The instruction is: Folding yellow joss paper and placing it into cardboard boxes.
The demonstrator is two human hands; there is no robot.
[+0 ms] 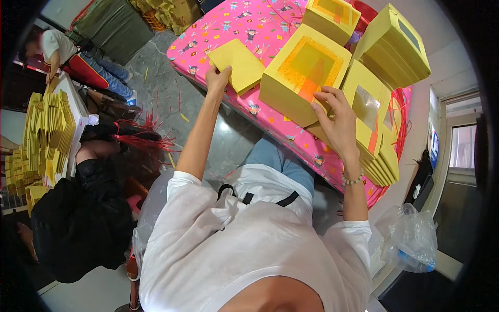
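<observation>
My left hand [217,79] grips the near left corner of a thin, flat stack of yellow paper [240,65], thumb on top. This stack lies at the edge of a table with a pink patterned cover [208,36]. Right of it stands a thick block of yellow paper [280,96], its top printed with an orange square. Over that block's near right corner is my right hand [337,118], fingers bent and thumb close to the forefinger. Whether a sheet is pinched between them is too small to make out. A beaded bracelet [353,180] circles my right wrist.
More yellow paper stacks [390,52] and red strings [400,117] crowd the table's right side. At left, a person in black [83,223] sits by a white table heaped with yellow paper bundles [49,135]; another person [60,49] bends over farther back. A plastic bag [413,234] hangs at right.
</observation>
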